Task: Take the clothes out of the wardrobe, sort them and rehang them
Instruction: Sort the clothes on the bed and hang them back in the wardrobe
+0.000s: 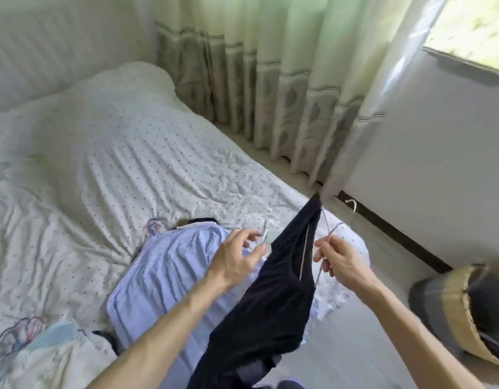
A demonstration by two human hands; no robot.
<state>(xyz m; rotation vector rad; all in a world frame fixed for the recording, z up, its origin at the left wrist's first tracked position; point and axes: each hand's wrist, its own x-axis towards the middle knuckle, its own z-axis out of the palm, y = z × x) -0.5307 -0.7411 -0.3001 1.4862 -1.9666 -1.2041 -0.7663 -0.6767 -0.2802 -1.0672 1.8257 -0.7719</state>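
Between the hands: black garment (pixel 270 304) draped on a thin wire hanger (pixel 327 227) | right hand (pixel 341 262) pinches the hanger wire | left hand (pixel 237 254) half-curled beside the garment's edge, grip cannot be told | under the left hand: blue striped shirt (pixel 164 276) on the bed (pixel 102 164)

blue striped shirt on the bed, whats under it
A dark garment peeks out at the far edge of the blue striped shirt, on the dotted bedsheet. How far it reaches underneath is covered.
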